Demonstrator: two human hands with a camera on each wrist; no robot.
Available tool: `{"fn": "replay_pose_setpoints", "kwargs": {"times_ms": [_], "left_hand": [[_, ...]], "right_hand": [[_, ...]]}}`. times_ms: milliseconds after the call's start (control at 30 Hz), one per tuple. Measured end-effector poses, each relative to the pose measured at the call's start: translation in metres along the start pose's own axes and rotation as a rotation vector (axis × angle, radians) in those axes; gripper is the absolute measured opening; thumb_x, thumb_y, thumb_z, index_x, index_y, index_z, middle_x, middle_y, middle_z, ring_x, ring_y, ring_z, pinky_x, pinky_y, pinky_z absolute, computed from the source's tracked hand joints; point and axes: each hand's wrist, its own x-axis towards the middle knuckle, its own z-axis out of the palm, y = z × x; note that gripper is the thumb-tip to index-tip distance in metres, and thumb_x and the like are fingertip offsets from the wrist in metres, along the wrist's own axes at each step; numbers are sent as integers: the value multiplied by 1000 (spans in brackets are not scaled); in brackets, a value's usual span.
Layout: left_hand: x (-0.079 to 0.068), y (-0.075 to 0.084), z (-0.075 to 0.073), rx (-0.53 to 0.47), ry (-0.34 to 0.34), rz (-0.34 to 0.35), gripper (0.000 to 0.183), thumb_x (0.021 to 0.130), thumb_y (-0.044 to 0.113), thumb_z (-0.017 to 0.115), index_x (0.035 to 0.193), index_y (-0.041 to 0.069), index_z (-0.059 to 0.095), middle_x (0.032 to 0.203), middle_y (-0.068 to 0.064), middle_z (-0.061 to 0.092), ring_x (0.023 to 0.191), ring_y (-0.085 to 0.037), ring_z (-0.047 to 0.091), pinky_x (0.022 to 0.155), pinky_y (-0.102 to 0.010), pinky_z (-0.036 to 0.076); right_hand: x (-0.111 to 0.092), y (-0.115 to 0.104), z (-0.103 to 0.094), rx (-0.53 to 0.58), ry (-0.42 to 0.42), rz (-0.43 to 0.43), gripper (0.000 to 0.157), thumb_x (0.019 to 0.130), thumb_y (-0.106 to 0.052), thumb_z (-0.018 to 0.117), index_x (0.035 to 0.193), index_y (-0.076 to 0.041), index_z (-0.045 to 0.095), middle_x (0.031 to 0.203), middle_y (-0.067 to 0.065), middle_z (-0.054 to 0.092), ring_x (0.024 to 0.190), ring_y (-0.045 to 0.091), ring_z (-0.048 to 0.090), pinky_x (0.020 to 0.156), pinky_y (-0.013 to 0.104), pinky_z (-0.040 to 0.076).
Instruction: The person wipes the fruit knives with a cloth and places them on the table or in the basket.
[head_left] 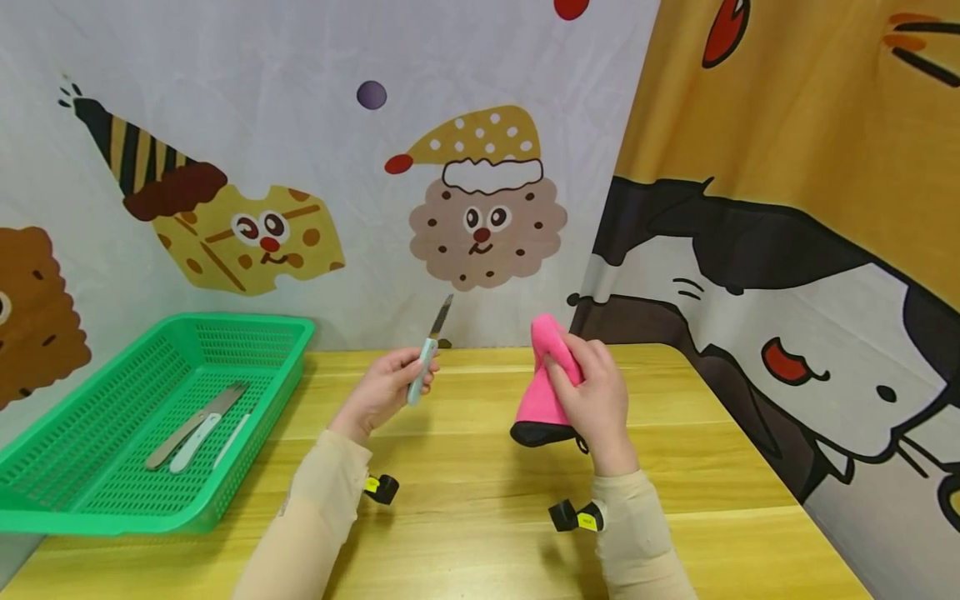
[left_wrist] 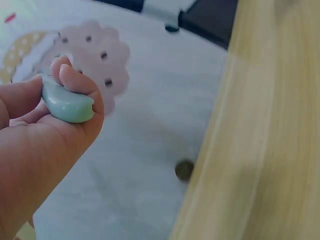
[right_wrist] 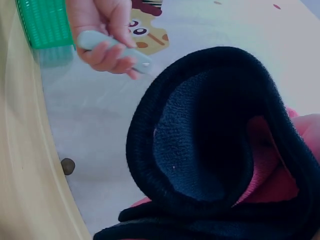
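Note:
My left hand [head_left: 386, 387] grips a small knife by its pale blue-green handle [head_left: 423, 372], the blade [head_left: 442, 317] pointing up and away. In the left wrist view the handle's rounded butt [left_wrist: 70, 104] shows between thumb and curled fingers. On the right, my right hand [head_left: 596, 396] pinches a pink cloth [head_left: 546, 400] with black edging, held above the table. The right wrist view shows the cloth's black border [right_wrist: 137, 135] curled into a loop, hiding most of the right hand. Knife and cloth are apart in the head view.
A green plastic basket [head_left: 262, 425] stands at the table's left, with several knives, one white-handled [head_left: 197, 443], lying inside. The wooden table [head_left: 465, 533] reaches back to a cartoon-printed curtain [head_left: 360, 233]. Black wrist devices with yellow labels hang beside both sleeves.

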Motion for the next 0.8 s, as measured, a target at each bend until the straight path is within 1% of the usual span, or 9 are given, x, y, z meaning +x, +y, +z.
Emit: {"fn": "replay_pose_setpoints", "kwargs": {"times_ms": [133, 233, 367, 433, 467, 600, 667, 733, 800], "left_hand": [[-5, 4, 13, -72, -69, 32, 41, 108, 8, 36, 140, -19, 36, 102, -8, 59, 80, -12, 54, 73, -24, 49], [-10, 6, 20, -126, -108, 50, 37, 108, 8, 34, 137, -15, 43, 100, -6, 60, 79, -12, 54, 71, -24, 49], [-17, 8, 28, -182, -151, 69, 33, 108, 8, 34, 131, -6, 53, 98, -6, 60, 78, -13, 54, 70, -25, 48], [-20, 8, 31, -187, -175, 81, 33, 109, 7, 33, 131, -5, 54, 98, -6, 59, 78, -13, 53, 69, -24, 48], [-21, 8, 33, -190, -187, 87, 34, 109, 7, 32, 132, -8, 52, 97, -5, 58, 78, -12, 52, 69, -24, 47], [-25, 7, 38, -210, -223, 104, 38, 109, 5, 29, 137, -15, 44, 96, -4, 57, 77, -12, 51, 69, -22, 47], [-26, 6, 41, -232, -236, 103, 39, 109, 5, 28, 138, -16, 42, 96, -5, 57, 77, -12, 51, 68, -22, 46], [-27, 6, 43, -239, -247, 101, 38, 109, 5, 28, 137, -15, 44, 96, -5, 56, 77, -12, 50, 68, -22, 46], [-27, 5, 46, -235, -260, 100, 38, 109, 5, 27, 136, -16, 43, 96, -5, 55, 76, -12, 49, 67, -22, 46]], "right_hand": [[-1, -3, 0, 15, 47, -77, 35, 85, -16, 78, 118, -11, 71, 88, 9, 54, 68, 19, 47, 53, 36, 39], [0, -5, 0, 32, 111, -168, 33, 85, -16, 77, 117, -11, 71, 87, 11, 53, 67, 20, 47, 51, 36, 39], [1, -9, 1, 39, 201, -305, 29, 91, -25, 71, 116, -11, 72, 87, 14, 53, 67, 23, 49, 50, 37, 40], [1, -13, 0, 38, 230, -356, 29, 94, -29, 66, 117, -12, 72, 86, 14, 54, 66, 23, 49, 50, 37, 40], [2, -15, 0, 32, 238, -380, 30, 95, -31, 64, 117, -13, 72, 85, 14, 54, 66, 23, 49, 50, 37, 40], [1, -22, 1, 27, 232, -427, 28, 96, -32, 62, 117, -17, 73, 83, 12, 53, 65, 21, 48, 51, 35, 40], [0, -24, 3, 27, 214, -439, 27, 95, -29, 64, 117, -18, 74, 82, 11, 53, 64, 21, 48, 50, 35, 41], [-2, -27, 7, 29, 190, -449, 26, 93, -25, 66, 117, -19, 74, 83, 11, 54, 65, 21, 49, 51, 35, 42], [-5, -29, 11, 25, 160, -458, 29, 88, -19, 69, 117, -20, 73, 85, 10, 56, 65, 21, 50, 51, 36, 43]]}}
